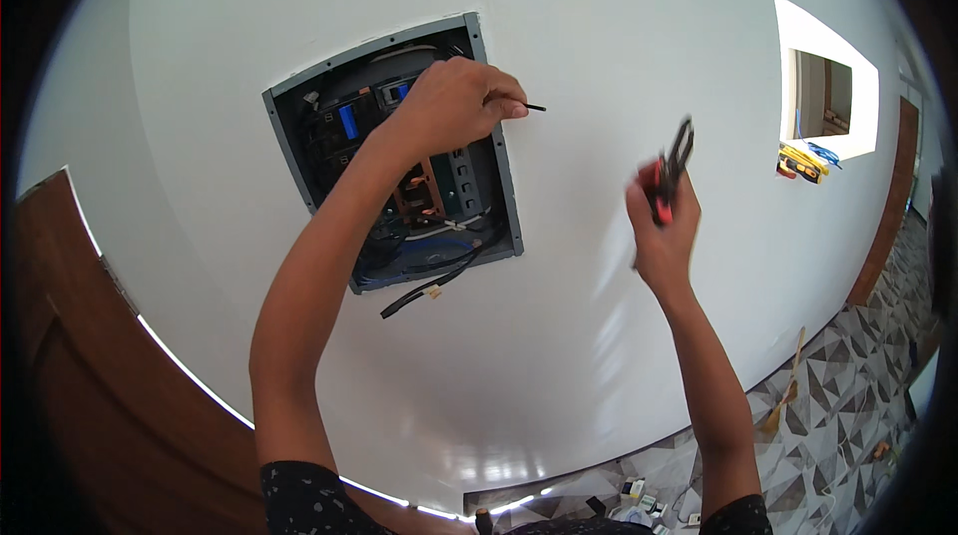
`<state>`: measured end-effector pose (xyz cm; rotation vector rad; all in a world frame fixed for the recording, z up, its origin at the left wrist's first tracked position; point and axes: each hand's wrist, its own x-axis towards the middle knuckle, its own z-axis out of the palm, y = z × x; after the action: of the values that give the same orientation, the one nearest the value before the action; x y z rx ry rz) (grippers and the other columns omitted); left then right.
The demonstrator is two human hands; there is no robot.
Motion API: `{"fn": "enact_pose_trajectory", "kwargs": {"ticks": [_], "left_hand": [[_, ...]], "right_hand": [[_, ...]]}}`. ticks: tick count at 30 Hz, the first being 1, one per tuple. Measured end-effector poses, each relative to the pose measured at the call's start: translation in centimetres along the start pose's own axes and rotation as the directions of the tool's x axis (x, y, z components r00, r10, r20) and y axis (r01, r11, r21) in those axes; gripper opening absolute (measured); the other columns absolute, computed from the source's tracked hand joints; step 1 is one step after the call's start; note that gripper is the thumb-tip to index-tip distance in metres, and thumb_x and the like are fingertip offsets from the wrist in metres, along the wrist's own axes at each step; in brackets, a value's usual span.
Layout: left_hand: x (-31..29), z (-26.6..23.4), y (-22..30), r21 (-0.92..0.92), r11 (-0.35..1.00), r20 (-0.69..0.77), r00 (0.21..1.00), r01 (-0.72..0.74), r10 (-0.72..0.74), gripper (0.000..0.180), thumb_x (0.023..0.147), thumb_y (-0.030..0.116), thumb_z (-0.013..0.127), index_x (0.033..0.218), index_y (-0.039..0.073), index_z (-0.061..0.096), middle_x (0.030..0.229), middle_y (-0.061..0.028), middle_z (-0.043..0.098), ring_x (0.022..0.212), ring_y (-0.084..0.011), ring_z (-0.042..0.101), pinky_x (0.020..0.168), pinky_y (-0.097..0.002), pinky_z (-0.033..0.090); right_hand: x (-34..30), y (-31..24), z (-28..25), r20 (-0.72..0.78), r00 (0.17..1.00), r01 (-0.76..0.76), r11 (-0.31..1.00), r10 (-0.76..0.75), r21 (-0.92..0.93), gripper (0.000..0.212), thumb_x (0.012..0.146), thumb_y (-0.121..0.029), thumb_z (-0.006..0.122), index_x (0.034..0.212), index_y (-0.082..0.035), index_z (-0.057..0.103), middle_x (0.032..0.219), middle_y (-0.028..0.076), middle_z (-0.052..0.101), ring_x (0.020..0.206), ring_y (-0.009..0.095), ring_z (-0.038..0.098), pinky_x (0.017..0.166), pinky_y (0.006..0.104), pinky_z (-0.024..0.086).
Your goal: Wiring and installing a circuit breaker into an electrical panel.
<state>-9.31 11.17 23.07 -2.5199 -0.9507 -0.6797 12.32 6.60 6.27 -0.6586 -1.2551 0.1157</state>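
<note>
My left hand is closed in front of the upper part of an open electrical panel box set into the white wall. Between its fingertips is a black wire, its short end sticking out to the right past the box's edge. Well to the right, apart from the wire, my right hand grips wire strippers with red handles and dark jaws pointing up; motion blurs them somewhat. Inside the box are blue parts, copper-coloured bars and several dark wires, partly hidden by my left hand and forearm.
A thick black cable hangs out of the box's lower edge. At right, a wall opening has yellow tools and blue wire on its sill. A brown door stands at left. A broom and small items lie along the patterned floor.
</note>
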Motion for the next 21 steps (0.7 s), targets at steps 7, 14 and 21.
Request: {"fn": "enact_pose_trajectory", "kwargs": {"ticks": [7,14,21], "left_hand": [[-1.3,3.1,-0.9,-0.174,0.983,-0.286,0.958,-0.052,0.000,0.014,0.086,0.020,0.072,0.091,0.007,0.076,0.079,-0.0107,0.070,0.070,-0.0244,0.067,0.065,-0.0341,0.051],[-1.4,4.3,-2.0,-0.436,0.899,-0.309,0.945,-0.043,-0.105,0.015,0.088,0.018,0.072,0.094,0.005,0.076,0.077,-0.0090,0.068,0.068,-0.0190,0.066,0.066,-0.0317,0.052],[-2.2,5.5,-2.0,-0.409,0.909,-0.445,0.887,-0.078,-0.124,0.015,0.093,0.015,0.066,0.095,0.001,0.071,0.079,-0.0075,0.066,0.068,-0.0133,0.062,0.066,-0.0280,0.051]], "right_hand": [[5.2,-1.9,8.1,0.009,0.995,0.093,0.990,-0.095,0.103,0.020,0.085,-0.005,0.068,0.101,0.002,0.058,0.079,0.006,0.063,0.068,0.011,0.056,0.065,0.0273,0.048],[7.4,-1.1,8.7,0.012,0.989,0.149,0.987,-0.149,-0.064,0.017,0.084,-0.005,0.067,0.097,0.003,0.059,0.073,0.008,0.062,0.065,0.017,0.060,0.065,0.0305,0.050],[3.9,-0.4,7.2,0.248,0.913,-0.405,0.797,0.325,0.448,0.019,0.085,-0.013,0.061,0.096,0.002,0.058,0.074,0.002,0.058,0.066,0.011,0.053,0.061,0.0262,0.042]]}}
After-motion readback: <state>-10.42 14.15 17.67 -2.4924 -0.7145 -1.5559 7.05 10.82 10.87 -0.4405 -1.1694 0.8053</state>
